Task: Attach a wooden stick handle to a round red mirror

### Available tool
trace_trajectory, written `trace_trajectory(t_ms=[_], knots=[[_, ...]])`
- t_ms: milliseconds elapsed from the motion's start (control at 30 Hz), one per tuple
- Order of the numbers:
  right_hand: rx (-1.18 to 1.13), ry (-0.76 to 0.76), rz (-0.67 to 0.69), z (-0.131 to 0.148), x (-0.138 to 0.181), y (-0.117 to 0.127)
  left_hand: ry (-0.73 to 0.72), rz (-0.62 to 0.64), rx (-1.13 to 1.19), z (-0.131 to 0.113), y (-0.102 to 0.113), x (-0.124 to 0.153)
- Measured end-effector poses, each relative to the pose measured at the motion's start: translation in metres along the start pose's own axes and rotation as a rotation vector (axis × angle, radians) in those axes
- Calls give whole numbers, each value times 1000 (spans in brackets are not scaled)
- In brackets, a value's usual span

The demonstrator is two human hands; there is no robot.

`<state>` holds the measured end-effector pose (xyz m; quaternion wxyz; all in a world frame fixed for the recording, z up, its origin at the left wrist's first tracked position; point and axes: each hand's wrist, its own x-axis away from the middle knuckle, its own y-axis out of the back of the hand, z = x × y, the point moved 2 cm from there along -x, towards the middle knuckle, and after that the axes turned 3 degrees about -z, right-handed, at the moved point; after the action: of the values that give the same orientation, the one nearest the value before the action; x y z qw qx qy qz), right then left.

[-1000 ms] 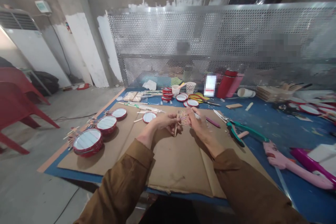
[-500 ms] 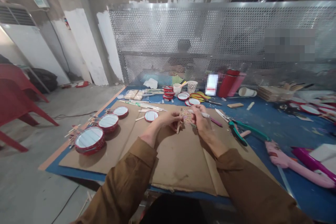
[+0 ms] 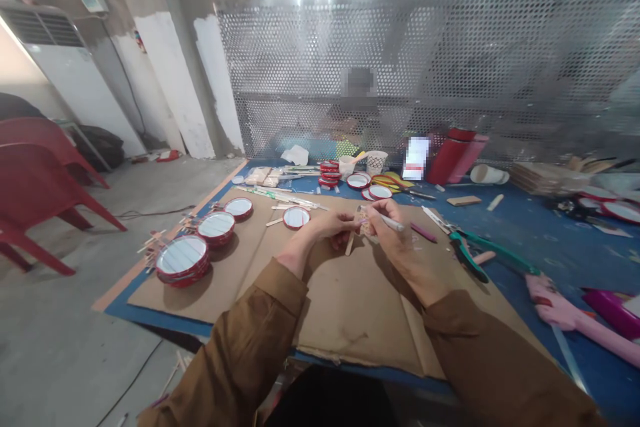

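Note:
My left hand (image 3: 338, 225) pinches a short flat wooden stick (image 3: 349, 245), which points down towards the cardboard. Close on its right, my right hand (image 3: 386, 227) is closed around a white pen-like tool (image 3: 393, 223), its tip turned towards the left fingers. Between the hands lies a small patch of multicoloured bits (image 3: 367, 225), partly covered by my fingers. Left of the hands, a small round red-rimmed piece with a white top (image 3: 297, 217) rests on the cardboard sheet (image 3: 345, 313). A purple stick (image 3: 423, 233) lies to the right.
Stacked red drum-like rounds (image 3: 183, 259) line the left side. Teal-handled pliers (image 3: 468, 256) and a pink glue gun (image 3: 560, 303) lie right. Behind stand paper cups (image 3: 377, 161), a phone (image 3: 416, 157), a red bottle (image 3: 453, 155) and a perforated metal screen (image 3: 300, 60).
The view has shifted slightly, so the scene sits further right. Both hands have drawn closer together, the right fingers now almost touching the left. Each keeps hold of its item.

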<state>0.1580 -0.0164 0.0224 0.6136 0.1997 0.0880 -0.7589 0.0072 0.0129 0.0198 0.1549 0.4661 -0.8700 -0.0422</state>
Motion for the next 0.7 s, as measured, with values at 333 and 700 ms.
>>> trace_trajectory(t_ms=[333,700], knots=[[-114,-47,-9,4,-2,-2,23,-4,-32,-3,-1,2],[-40,-14,-13,11,0,-1,29,6,-27,-9,-2,7]])
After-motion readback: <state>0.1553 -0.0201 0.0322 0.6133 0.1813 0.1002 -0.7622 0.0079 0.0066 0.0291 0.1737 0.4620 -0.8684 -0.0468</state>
